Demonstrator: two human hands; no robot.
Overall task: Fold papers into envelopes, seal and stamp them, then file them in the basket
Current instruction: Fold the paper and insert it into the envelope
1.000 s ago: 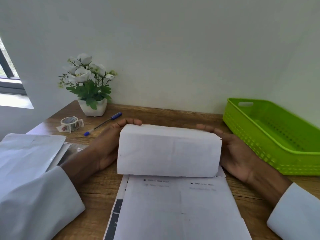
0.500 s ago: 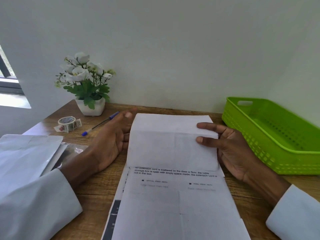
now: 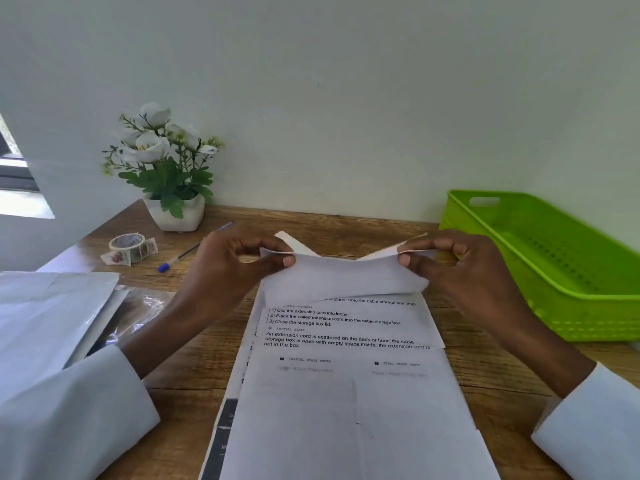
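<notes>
A printed white sheet [image 3: 346, 393] lies in front of me on the wooden desk, on top of other papers. Its far end [image 3: 343, 278] is lifted and curled back. My left hand [image 3: 235, 265] pinches the left corner of that far edge. My right hand [image 3: 460, 268] pinches the right corner. Both corners stick up between thumb and fingers. A pile of white envelopes [image 3: 48, 317] lies at the left. The green plastic basket [image 3: 561, 292] stands at the right with nothing in it.
A roll of tape with stamps [image 3: 130, 247] and a blue pen [image 3: 180, 258] lie at the back left, by a potted white flower [image 3: 166, 168]. A clear plastic sleeve [image 3: 138, 313] lies beside the envelopes. The wall runs close behind the desk.
The folded-over flap has been pulled back towards the far edge, uncovering more printed lines. Both hands moved from the flap's sides to pinching its far corners.
</notes>
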